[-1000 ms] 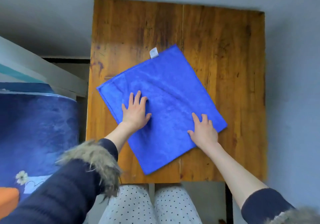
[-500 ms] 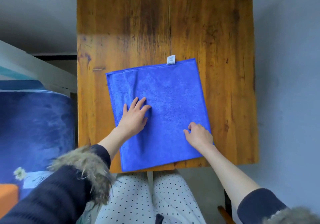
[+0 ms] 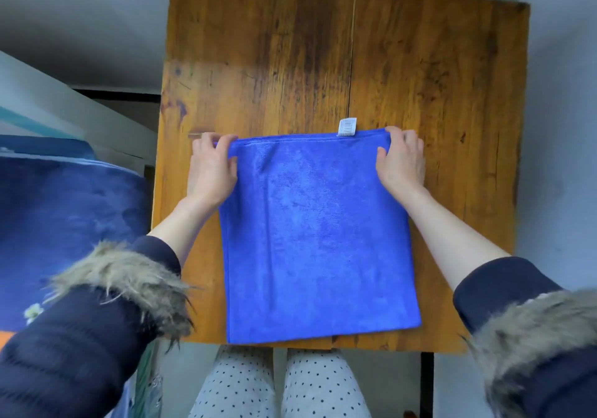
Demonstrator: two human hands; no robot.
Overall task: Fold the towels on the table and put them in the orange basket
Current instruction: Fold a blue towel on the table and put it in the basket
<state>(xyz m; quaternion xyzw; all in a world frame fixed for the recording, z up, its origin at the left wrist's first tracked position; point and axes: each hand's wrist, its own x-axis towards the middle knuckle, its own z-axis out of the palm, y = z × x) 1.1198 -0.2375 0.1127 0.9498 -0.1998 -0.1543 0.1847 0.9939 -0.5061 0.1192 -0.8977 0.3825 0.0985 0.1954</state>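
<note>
A blue towel (image 3: 318, 240) lies flat on the wooden table (image 3: 420, 78), squared to the near edge, with a white tag (image 3: 347, 126) on its far edge. My left hand (image 3: 213, 168) pinches the towel's far left corner. My right hand (image 3: 400, 162) pinches the far right corner. A sliver of the orange basket (image 3: 5, 338) shows at the left edge, mostly hidden by my left sleeve.
A dark blue blanket with a flower print (image 3: 64, 223) covers something to the left of the table. My knees in dotted trousers (image 3: 277, 385) are under the near table edge. The far half of the table is bare wood.
The towel has been turned square to the table edge. Both hands moved from pressing flat on its middle to the two far corners, which they now pinch.
</note>
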